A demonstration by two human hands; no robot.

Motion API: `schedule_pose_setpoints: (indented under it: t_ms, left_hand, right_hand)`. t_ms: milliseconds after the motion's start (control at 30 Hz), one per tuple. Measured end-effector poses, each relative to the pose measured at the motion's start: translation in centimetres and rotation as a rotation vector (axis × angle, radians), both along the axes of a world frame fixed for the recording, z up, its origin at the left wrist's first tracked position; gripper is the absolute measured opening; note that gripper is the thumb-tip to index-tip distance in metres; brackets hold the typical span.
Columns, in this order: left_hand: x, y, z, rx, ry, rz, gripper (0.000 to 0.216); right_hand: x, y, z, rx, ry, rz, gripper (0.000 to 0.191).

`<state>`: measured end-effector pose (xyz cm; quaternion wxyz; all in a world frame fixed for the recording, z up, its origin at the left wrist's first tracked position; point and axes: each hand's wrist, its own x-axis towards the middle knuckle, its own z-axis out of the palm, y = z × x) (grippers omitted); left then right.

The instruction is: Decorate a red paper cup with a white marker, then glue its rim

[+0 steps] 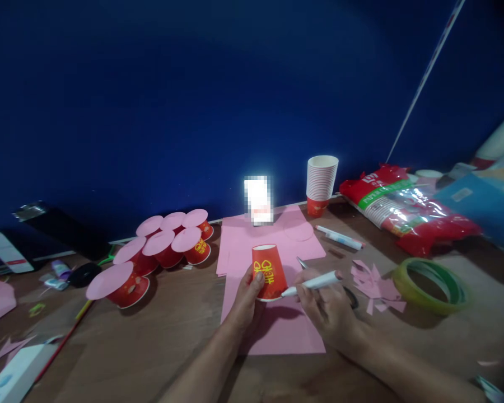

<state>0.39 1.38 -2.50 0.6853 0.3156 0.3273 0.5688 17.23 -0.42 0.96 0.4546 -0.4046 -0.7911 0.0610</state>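
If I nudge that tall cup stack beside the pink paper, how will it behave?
The stack probably tips easily, being tall and narrower at the bottom. Its thin-looking nested cups are likely light, and may separate if lifted from above.

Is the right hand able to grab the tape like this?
Probably not right away: the right hand is busy holding a marker. The way to the tape looks free, though. Pink scraps lie partly between, but nothing tall blocks it.

Room between pink-topped cups [163,251] and tape [401,282]
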Motion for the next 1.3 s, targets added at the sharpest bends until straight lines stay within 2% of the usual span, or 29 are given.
schedule_pose_setpoints:
  t_ms: [167,533,800,1133,1300]
  left_hand:
    - [0.31,-0.12,0.26,-0.020,-0.007,0.002,0.032]
    - [0.47,-0.21,0.04,-0.049,0.008,0.022,0.040]
    - [0.22,0.04,-0.43,-0.028,0.046,0.009,0.033]
    - [0.54,-0.36,0.42,-0.032,0.031,0.030,0.035]
    - [0.50,-0.37,0.19,-0.036,0.043,0.046,0.037]
  right_hand:
    - [-0.10,-0.19,0.23,0.038,-0.046,0.012,0.023]
    - [-0.06,0.14,0.18,0.076,-0.052,-0.018,0.020]
    - [-0.10,0.36,0.20,0.051,-0.010,-0.002,0.023]
    - [-0.21,0.17,0.25,-0.026,-0.025,0.015,0.019]
    - [-0.23,0.16,0.37,0.001,-0.015,0.023,0.020]
